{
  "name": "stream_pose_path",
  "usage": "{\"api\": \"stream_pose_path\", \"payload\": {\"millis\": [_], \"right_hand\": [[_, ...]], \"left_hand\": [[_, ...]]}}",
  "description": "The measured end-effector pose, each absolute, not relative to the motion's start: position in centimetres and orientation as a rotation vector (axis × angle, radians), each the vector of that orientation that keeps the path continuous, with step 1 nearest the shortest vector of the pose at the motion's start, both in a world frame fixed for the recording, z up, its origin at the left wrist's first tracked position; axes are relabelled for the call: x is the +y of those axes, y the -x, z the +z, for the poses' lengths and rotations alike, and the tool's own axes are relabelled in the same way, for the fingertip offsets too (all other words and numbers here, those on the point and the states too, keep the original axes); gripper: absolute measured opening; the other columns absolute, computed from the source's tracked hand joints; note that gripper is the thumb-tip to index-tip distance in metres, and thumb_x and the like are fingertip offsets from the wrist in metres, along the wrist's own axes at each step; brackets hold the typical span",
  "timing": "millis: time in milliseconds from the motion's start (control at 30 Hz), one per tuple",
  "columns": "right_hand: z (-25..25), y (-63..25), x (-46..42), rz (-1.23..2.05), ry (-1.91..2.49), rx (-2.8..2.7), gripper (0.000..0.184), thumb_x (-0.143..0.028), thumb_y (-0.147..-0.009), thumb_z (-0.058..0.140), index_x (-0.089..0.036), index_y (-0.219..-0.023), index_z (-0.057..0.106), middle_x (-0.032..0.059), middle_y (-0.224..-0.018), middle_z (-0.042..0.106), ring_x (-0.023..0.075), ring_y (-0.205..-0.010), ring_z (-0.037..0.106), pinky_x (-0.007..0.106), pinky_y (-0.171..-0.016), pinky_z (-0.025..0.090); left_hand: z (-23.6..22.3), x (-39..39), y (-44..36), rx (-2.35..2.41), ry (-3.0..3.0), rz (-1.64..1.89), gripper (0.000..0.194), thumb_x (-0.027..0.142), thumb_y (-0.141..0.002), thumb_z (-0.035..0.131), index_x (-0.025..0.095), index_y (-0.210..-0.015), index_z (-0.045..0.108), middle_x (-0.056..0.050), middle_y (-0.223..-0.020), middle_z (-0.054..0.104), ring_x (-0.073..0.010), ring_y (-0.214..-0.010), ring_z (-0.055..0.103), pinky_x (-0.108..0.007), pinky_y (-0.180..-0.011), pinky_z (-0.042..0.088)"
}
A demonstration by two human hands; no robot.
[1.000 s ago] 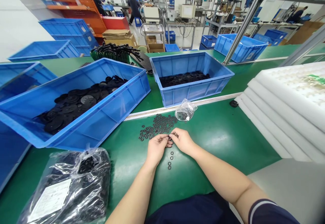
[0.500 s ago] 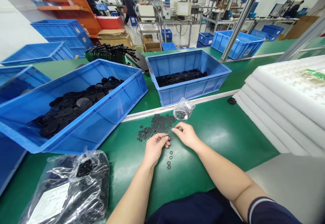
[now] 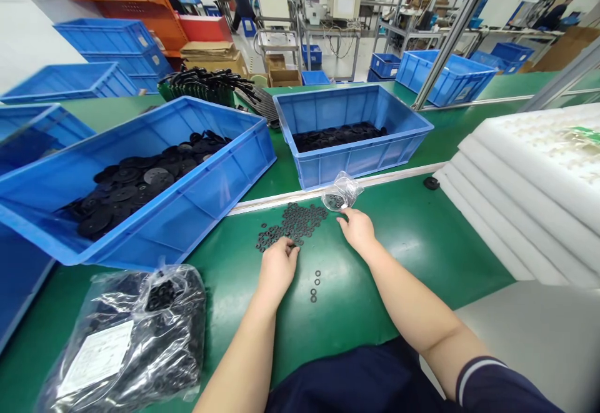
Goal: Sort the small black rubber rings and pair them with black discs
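A loose pile of small black rings (image 3: 300, 219) lies on the green table. My left hand (image 3: 277, 269) is at the near edge of that pile, its fingertips drawn together; whatever is between them is too small to make out. To the right, my right hand (image 3: 359, 230) has its thumb and forefinger slightly apart by the lower edge of a small clear plastic bag (image 3: 349, 187) with dark rings inside. I cannot tell whether the fingertips touch the bag. Several single rings (image 3: 314, 298) lie in a short line between my forearms.
Blue bins of black discs stand left (image 3: 234, 166) and centre (image 3: 360, 162). A large clear bag of black parts (image 3: 164, 344) lies front left. White foam sheets (image 3: 487, 197) are stacked right, with a black round part (image 3: 431, 182) beside them. A metal post (image 3: 452, 41) rises behind.
My hands have moved apart: the left to the pile's near edge, the right forward and rightward to the small bag. The line of single rings looks unchanged.
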State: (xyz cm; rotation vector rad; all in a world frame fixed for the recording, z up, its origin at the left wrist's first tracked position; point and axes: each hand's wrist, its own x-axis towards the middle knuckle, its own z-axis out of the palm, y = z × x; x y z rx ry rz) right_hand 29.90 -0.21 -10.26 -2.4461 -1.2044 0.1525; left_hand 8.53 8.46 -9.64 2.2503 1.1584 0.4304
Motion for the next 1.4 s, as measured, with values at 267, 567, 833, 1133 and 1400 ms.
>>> {"api": "stream_pose_path", "payload": {"millis": [267,567,833,1133,1400], "right_hand": [[-10.2,-29.5,0.2,0.162,2.464,-1.277,0.023,-0.026,-0.091,0.049,-0.020,-0.102,0.068,0.0098,-0.100,0.068,0.0200,-0.089,0.062,0.028,-0.077,0.043],[-9.9,-28.7,0.4,0.137,2.509,-1.286,0.024,-0.023,-0.092,0.042,-0.015,-0.099,0.064,0.0130,-0.094,0.068,0.0222,-0.081,0.063,0.030,-0.072,0.041],[-9.2,-26.5,-0.8,0.360,2.086,-1.325,0.017,-0.020,-0.089,0.048,-0.017,-0.088,0.065,0.0044,-0.079,0.068,0.0161,-0.074,0.061,0.024,-0.070,0.042],[-8.1,-22.9,-1.0,0.527,1.993,-1.416,0.014,-0.020,-0.089,0.051,-0.019,-0.089,0.064,0.0041,-0.083,0.070,0.0160,-0.079,0.064,0.024,-0.073,0.044],[-8.1,-22.8,-0.8,0.474,2.120,-1.448,0.019,-0.033,-0.090,0.049,-0.020,-0.096,0.063,0.0046,-0.093,0.072,0.0193,-0.086,0.067,0.027,-0.075,0.049]], "left_hand": [[-8.4,7.0,-8.5,0.883,-2.315,0.387,0.014,0.033,-0.080,0.060,0.020,-0.081,0.063,-0.005,-0.074,0.063,-0.0206,-0.070,0.059,-0.030,-0.066,0.042],[-8.4,5.1,-9.0,0.623,-2.258,0.226,0.006,0.016,-0.073,0.064,0.020,-0.068,0.062,-0.005,-0.070,0.062,-0.0193,-0.067,0.057,-0.028,-0.064,0.038],[-9.0,6.2,-10.1,0.932,-1.573,0.472,0.017,0.034,-0.074,0.062,0.017,-0.072,0.062,-0.002,-0.053,0.062,-0.0156,-0.047,0.056,-0.026,-0.052,0.044],[-9.0,6.3,-10.6,0.990,-1.424,0.564,0.040,0.055,-0.067,0.066,0.015,-0.075,0.064,-0.004,-0.055,0.066,-0.0172,-0.047,0.061,-0.029,-0.052,0.051],[-9.5,7.4,-10.6,1.107,-1.468,0.411,0.055,0.065,-0.054,0.064,0.016,-0.079,0.068,-0.006,-0.065,0.072,-0.0257,-0.061,0.069,-0.037,-0.063,0.057]]}}
